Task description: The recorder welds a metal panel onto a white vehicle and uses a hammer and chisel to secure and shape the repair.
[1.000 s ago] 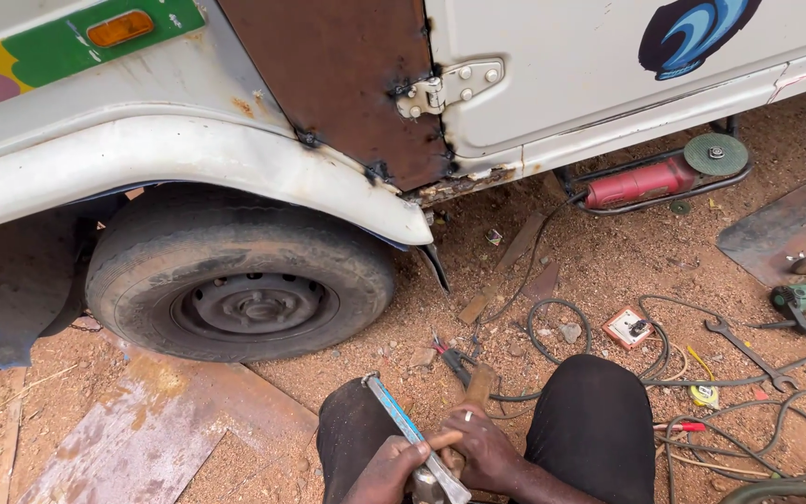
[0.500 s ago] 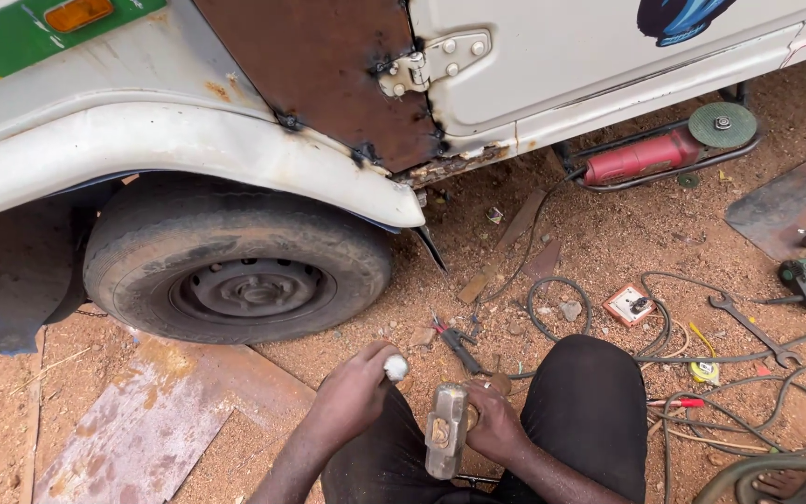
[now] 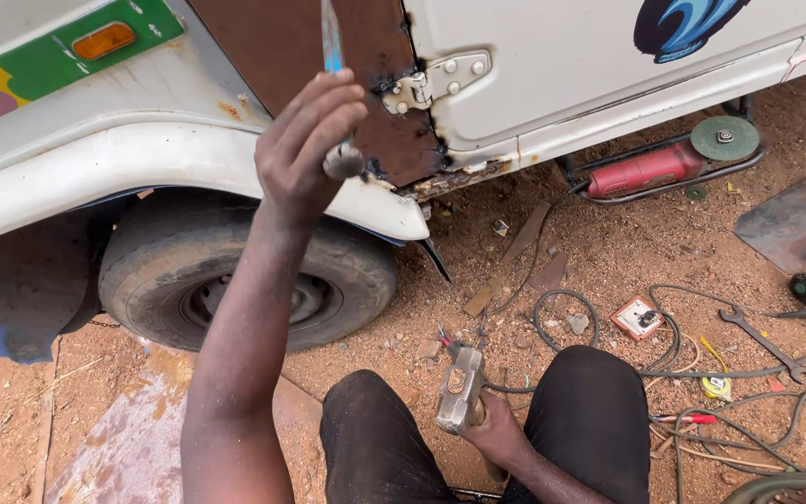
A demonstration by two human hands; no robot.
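The chisel's [image 3: 332,56] upper end ran out of frame. The left hand [image 3: 305,145] gripped it against the rusty panel [image 3: 282,47]. The right hand [image 3: 496,434] closed around a hammer [image 3: 460,397].

The chisel [image 3: 332,42] in my left hand [image 3: 305,149] shows a pale blue-grey blade; the hammer [image 3: 460,399] in my right hand [image 3: 496,434] has a dull grey steel head with rusty flecks; my trousers [image 3: 478,434] are black; the vehicle body [image 3: 608,65] is white, with a rust-brown bare patch [image 3: 282,47] beside the door hinge, a green stripe [image 3: 58,51] carrying an orange lamp [image 3: 104,40], yellow and mauve shapes at its left end, and a blue swirl on the door; the tyre [image 3: 235,280] is dusty black; the angle grinder [image 3: 646,170] is red with a green disc [image 3: 725,138]; the ground [image 3: 608,252] is reddish-brown dirt.
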